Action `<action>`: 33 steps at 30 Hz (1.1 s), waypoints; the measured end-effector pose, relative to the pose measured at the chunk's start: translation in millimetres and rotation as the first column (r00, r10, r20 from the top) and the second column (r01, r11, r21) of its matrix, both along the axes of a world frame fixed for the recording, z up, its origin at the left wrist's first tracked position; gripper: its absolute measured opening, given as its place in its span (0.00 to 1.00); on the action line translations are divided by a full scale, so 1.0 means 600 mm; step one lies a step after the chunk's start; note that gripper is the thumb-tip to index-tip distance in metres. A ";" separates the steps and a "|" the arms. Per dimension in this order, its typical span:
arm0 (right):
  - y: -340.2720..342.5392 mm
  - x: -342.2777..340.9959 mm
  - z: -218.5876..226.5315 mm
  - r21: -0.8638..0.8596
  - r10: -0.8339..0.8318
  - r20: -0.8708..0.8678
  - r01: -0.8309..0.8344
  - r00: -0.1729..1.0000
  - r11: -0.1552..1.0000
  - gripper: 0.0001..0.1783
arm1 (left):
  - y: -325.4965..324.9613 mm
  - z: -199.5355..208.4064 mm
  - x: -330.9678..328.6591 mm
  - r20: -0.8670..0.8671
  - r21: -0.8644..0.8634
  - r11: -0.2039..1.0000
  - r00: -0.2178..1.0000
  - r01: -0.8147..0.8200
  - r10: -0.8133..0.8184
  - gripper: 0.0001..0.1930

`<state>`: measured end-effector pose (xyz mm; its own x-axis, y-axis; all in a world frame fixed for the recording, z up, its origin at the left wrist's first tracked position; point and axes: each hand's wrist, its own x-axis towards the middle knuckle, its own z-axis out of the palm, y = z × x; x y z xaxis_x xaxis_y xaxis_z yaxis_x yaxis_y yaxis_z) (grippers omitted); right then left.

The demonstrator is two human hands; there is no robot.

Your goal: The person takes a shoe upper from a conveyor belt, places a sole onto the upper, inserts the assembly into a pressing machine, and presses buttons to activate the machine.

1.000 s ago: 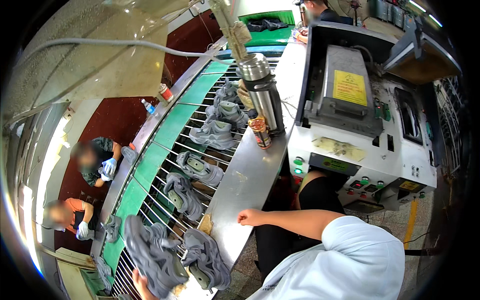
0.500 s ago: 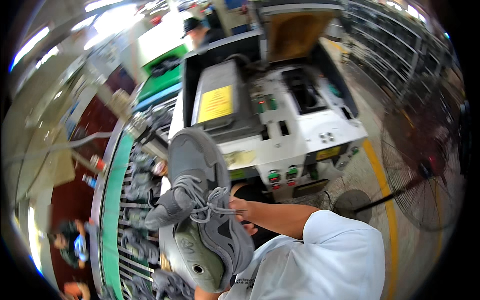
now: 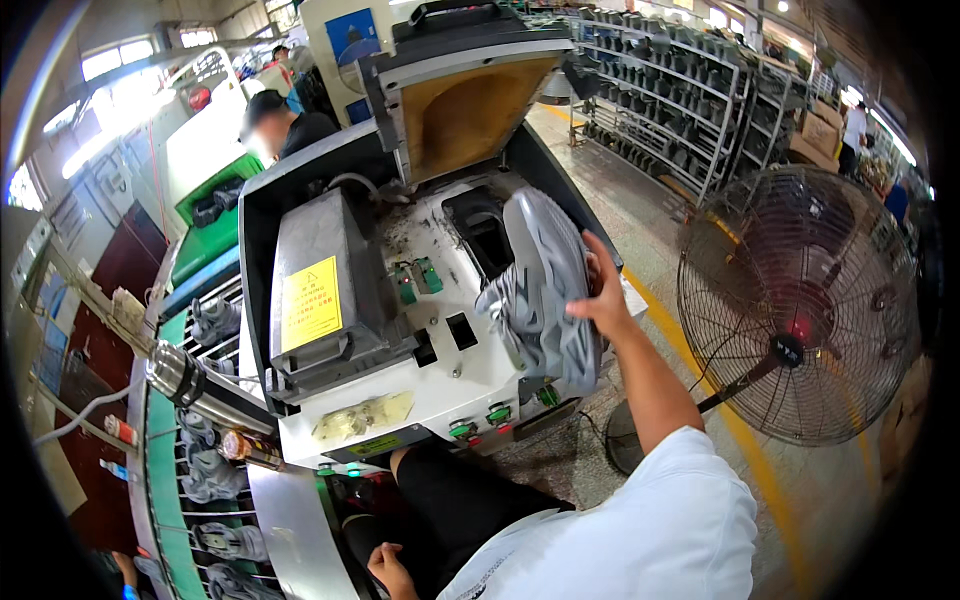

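Your right hand [image 3: 606, 300] grips the grey lace-up sports shoe with a chunky sculpted sole [image 3: 545, 290], just off centre toward 3 o'clock, laces facing 9 o'clock; the fingers are closed on its sole side. Half a second ago you had it raised close to you with both hands at it; now it is at the white metal machine [image 3: 455, 395], just beside the dark oblong opening [image 3: 482, 240] at 12 o'clock, though whether it touches the machine cannot be told. Your left hand [image 3: 392, 572] has left the shoe and is down between 6 and 7 o'clock by your black shorts [image 3: 470, 505], fingers curled; whether they hold anything you cannot tell. Your view has swung clockwise, bringing the black wire-caged floor fan [image 3: 800, 310] wholly into sight at 3 o'clock.
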<state>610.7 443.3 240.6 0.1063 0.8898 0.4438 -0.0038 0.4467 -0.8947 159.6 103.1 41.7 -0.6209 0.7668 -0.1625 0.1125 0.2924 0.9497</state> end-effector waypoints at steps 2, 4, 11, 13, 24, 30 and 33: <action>0.060 -0.009 0.036 -0.079 0.012 0.074 -0.006 0.997 0.997 0.64 | 0.003 -0.012 0.001 0.033 0.042 0.994 0.995 -0.097 0.095 0.13; 0.131 0.008 0.064 -0.096 -0.119 0.231 0.145 0.966 0.985 0.60 | 0.025 -0.016 0.005 0.004 -0.003 1.000 1.000 -0.030 0.030 0.13; 0.356 -0.098 0.159 -0.165 -0.211 0.780 0.520 0.588 0.838 0.51 | 0.035 0.010 -0.007 0.059 -0.028 0.999 0.997 -0.044 0.045 0.12; 0.395 -0.133 0.153 -0.119 -0.203 0.878 0.609 0.433 0.784 0.48 | 0.042 0.020 -0.012 0.080 -0.031 0.999 0.996 -0.035 0.038 0.12; 0.475 -0.169 0.045 -0.220 -0.014 0.931 0.593 0.364 0.775 0.48 | 0.052 0.033 -0.007 0.196 -0.044 0.996 0.977 -0.078 0.085 0.13; 0.378 -0.139 0.038 -0.084 -0.076 0.957 0.519 0.279 0.851 0.40 | 0.134 -0.007 0.043 0.284 0.146 0.986 0.958 -0.076 0.032 0.13; 0.283 -0.082 -0.016 0.194 -0.311 0.881 0.329 0.356 0.924 0.32 | 0.215 0.006 0.116 0.255 0.112 0.949 0.914 0.296 -0.315 0.12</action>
<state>561.5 613.0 231.0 -0.0575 0.8873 0.4576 0.9280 0.2165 -0.3031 228.9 232.3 45.3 -0.2957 0.9276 -0.2284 -0.0737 0.2163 0.9736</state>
